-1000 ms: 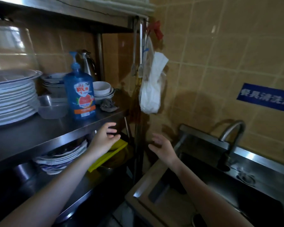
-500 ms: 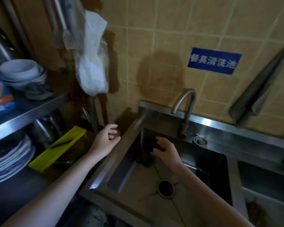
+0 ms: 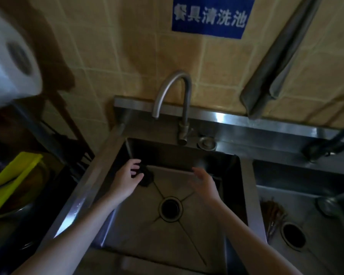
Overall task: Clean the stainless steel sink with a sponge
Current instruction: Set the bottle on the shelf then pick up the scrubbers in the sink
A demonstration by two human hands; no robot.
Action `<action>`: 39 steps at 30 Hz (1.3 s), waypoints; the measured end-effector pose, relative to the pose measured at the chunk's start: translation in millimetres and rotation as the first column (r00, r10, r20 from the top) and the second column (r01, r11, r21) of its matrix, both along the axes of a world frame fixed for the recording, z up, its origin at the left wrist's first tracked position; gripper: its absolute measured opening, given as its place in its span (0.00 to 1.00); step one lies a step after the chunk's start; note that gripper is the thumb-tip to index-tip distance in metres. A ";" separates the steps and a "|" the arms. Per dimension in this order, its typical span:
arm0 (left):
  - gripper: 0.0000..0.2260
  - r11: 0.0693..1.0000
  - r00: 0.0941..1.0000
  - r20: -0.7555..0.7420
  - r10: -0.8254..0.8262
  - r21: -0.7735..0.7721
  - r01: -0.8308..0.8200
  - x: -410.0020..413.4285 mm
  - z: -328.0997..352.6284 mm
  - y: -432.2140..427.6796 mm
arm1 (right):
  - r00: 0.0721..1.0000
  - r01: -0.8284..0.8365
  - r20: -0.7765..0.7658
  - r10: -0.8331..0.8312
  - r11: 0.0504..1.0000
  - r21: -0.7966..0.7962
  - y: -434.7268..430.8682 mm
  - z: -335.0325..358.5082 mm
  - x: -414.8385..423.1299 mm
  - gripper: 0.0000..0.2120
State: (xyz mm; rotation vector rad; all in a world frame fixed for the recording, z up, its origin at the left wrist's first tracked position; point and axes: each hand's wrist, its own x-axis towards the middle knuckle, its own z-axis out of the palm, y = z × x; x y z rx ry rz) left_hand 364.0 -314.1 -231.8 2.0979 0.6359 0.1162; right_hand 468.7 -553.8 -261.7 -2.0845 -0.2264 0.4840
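Observation:
The stainless steel sink (image 3: 96,175) fills the middle of the head view, with a round drain (image 3: 170,208) in its floor. A dark sponge (image 3: 147,178) sits in the basin's back left corner. My left hand (image 3: 126,178) is down in the basin, with its fingers and thumb closed around the sponge's left end. My right hand (image 3: 205,180) hovers over the back right of the basin floor. It holds nothing and its fingers are stretched out.
A curved faucet (image 3: 174,90) rises behind the basin. A second basin (image 3: 310,205) with utensils lies to the right. On the left are a yellow board (image 3: 12,179) on a rack and a white plastic bag (image 3: 8,66). A grey cloth (image 3: 276,62) hangs on the wall.
The view swung from the dish shelf to the sink. My left hand moved from the rack into the basin and onto the sponge. My right hand shifted right across the basin.

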 end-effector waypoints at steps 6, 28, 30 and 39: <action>0.18 0.998 0.995 -0.069 -0.068 -0.015 0.067 42.2 -39.4 -20.7 | 0.994 0.103 -0.034 -0.103 0.995 -0.006 -23.3 -41.5 17.7 0.19; 0.19 0.989 0.931 -0.335 -0.144 -0.019 0.146 122.8 -177.2 -26.6 | 0.944 0.316 -0.016 -0.331 0.913 -0.259 -38.2 -184.2 75.5 0.13; 0.19 0.990 0.925 -0.353 -0.137 -0.029 0.136 126.9 -189.0 -25.4 | 0.939 0.328 -0.031 -0.342 0.920 -0.216 -34.0 -192.5 81.3 0.18; 0.17 0.992 0.932 -0.339 -0.126 -0.024 0.126 129.2 -221.5 -11.3 | 0.918 0.319 -0.069 -0.391 0.829 -0.460 -14.3 -214.8 95.4 0.28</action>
